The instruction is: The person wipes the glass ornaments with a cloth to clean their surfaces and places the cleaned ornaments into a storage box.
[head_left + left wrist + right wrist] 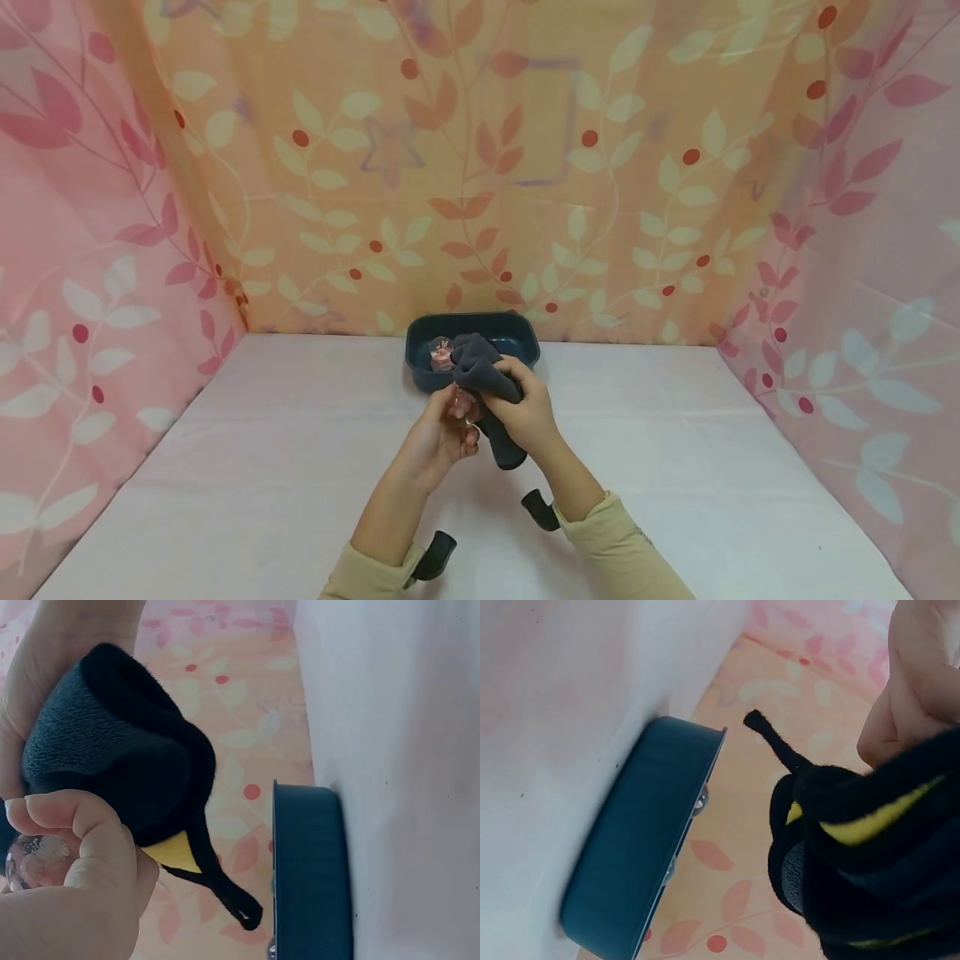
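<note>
My left hand [427,450] pinches a small clear object with pink inside [465,406]; in the left wrist view the fingers partly cover this clear object [41,862]. My right hand [534,415] grips a folded dark grey cloth [480,367] right beside it, and a flap of the cloth hangs below the hand. Black edging, a yellow patch and a hanging loop [241,909] show on the cloth up close. Behind both hands, a dark blue rectangular tub [528,340] contains another clear and pink object [441,354]. The cloth hides part of the tub's inside.
A white cloth [262,467] covers the table. Floral curtains [465,167] enclose the back and both sides, with the tub near the back one. Black wrist pieces [540,510] stick out near both sleeves. Clear rounded tops [700,801] show over the tub's rim.
</note>
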`<move>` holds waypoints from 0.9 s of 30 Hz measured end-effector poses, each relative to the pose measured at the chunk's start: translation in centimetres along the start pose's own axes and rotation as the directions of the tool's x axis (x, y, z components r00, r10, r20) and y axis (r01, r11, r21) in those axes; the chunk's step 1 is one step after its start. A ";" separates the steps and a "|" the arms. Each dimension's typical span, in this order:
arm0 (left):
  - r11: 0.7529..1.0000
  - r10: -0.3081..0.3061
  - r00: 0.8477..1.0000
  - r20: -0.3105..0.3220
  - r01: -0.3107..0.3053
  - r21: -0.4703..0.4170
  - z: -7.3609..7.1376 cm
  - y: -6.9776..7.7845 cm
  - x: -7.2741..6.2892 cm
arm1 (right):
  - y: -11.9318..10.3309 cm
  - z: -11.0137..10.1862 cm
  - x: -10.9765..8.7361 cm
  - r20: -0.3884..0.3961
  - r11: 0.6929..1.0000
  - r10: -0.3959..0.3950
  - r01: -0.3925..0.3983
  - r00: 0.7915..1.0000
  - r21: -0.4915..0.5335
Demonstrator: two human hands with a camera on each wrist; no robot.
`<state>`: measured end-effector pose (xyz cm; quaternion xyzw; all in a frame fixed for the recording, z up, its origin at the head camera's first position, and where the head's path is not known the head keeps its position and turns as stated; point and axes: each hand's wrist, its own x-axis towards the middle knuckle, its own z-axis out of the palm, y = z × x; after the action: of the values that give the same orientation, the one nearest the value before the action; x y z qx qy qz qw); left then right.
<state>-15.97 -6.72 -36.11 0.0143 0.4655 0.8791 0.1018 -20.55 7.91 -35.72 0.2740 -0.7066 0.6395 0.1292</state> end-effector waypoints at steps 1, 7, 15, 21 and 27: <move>1.000 -0.005 1.000 -0.002 0.005 -0.003 0.1 0.0 0.0 | -0.1 0.0 0.0 -0.023 1.000 0.003 -0.003 1.000 -0.007; 0.999 -0.042 0.999 -0.008 0.042 -0.010 0.0 -0.1 0.0 | -0.3 0.0 -0.1 -0.120 0.999 0.034 -0.034 0.992 0.007; 0.994 -0.107 0.994 -0.015 0.107 -0.025 -0.1 -0.2 -0.2 | -0.3 -0.4 -0.1 -0.149 0.995 0.101 -0.097 0.984 0.038; 0.990 -0.111 0.992 0.065 0.116 -0.080 -0.2 0.0 -0.4 | -0.2 -1.0 0.0 -0.187 0.984 0.164 -0.149 0.968 0.095; 0.989 -0.099 0.983 0.152 0.114 -0.092 -0.3 0.6 -0.7 | 0.0 -1.6 0.0 -0.202 0.967 0.191 -0.148 0.961 0.210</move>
<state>-15.36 -7.42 -35.77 0.0487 0.4122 0.8912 0.1833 -20.79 9.50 -35.45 0.1509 -0.6435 0.7400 0.1244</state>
